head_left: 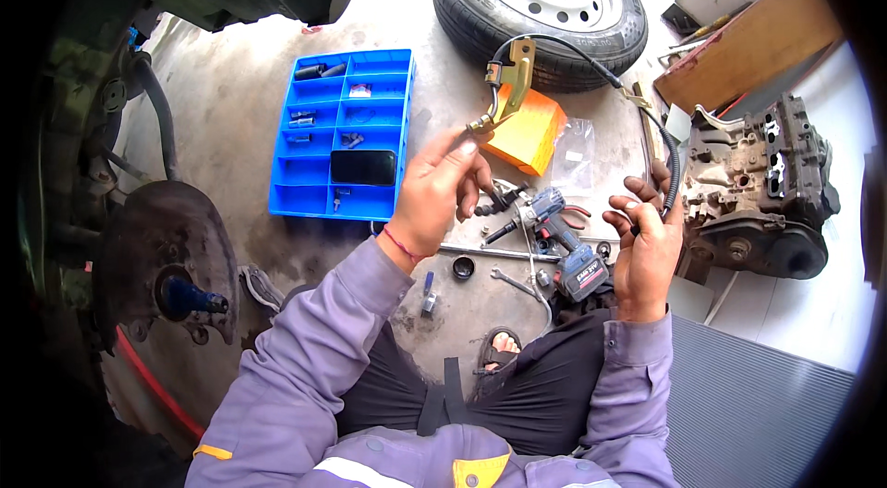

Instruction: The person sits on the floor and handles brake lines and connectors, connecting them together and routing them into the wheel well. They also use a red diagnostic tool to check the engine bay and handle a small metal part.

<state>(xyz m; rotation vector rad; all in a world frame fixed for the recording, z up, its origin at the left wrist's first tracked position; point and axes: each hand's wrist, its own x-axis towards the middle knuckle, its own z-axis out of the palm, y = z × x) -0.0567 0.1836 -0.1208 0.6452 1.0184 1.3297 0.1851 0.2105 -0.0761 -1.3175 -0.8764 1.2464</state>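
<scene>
Stretched in an arc between my hands is a black cable (676, 176) with a corrugated sleeve and a gold-coloured metal bracket (520, 77). My left hand (434, 197) pinches the metal fitting at the cable's end, just below the bracket. The fingers of my right hand (645, 248) are curled around the sleeved stretch at the other side. Beneath my hands, on the floor, lie a cordless impact wrench (575, 259), a spanner (519, 283) and a round black cap (463, 268). An orange box (528, 141) sits behind the bracket, beside a clear plastic bag (575, 153).
A blue compartment tray (300, 172) with sockets and a phone (362, 167) is at left. Further left stands a wheel hub with its round shield (152, 248). A tyre on its rim (462, 12) lies ahead; an engine block (739, 183) occupies the right.
</scene>
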